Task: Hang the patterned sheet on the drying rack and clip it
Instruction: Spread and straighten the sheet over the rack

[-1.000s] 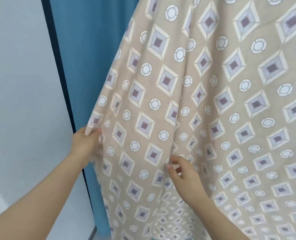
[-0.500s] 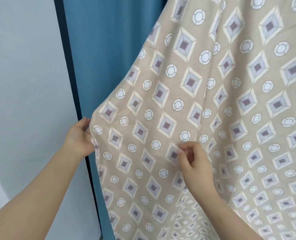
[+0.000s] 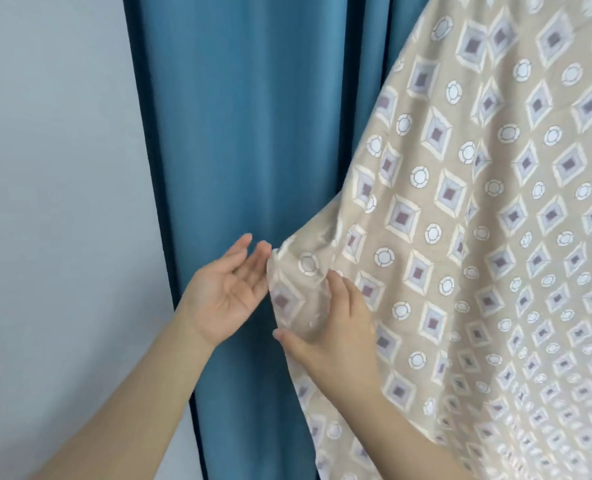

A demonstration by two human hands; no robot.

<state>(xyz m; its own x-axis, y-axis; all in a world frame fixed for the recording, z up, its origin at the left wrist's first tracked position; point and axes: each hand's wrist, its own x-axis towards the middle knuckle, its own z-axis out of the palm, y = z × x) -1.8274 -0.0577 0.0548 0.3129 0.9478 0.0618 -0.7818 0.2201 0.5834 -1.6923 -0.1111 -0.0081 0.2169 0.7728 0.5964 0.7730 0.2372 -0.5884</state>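
Observation:
The patterned sheet [image 3: 478, 237], beige with lilac diamonds and white circles, hangs down from above the frame and fills the right half of the view. Its left edge bulges out into a bunched fold at mid-height. My right hand [image 3: 339, 337] grips that fold, thumb below and fingers over the top. My left hand [image 3: 225, 292] is held palm up with straight fingers, its fingertips just touching the edge of the fold. The drying rack and any clips are out of view.
A blue curtain [image 3: 246, 133] with a dark edge hangs right behind the sheet in the middle of the view. A pale grey wall [image 3: 52, 202] takes up the left side.
My left hand has let go of the sheet's edge and opened. The sheet's left edge has swung right, baring more curtain. My right hand now holds the bunched edge.

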